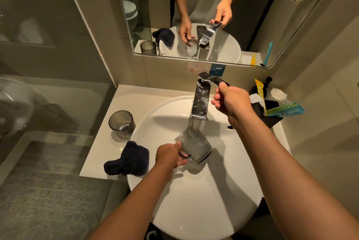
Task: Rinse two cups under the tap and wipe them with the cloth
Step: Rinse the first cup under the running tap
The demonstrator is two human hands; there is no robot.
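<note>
Head view: left hand (171, 155) has its grip closed round the base end of the first cup (195, 147), held tilted w/ its long axis running up toward the spout, mouth under the tap (200, 103) stream, over the basin (204, 200). Right hand (231, 101) is nearer the lever (213, 79), grip pinched on its tip, so it likely handles shut-off. Second cup (122, 125) stands upright on the worktop (101, 148) left of the basin, cloth (127, 160) just below it, both nearer the left hand.
</note>
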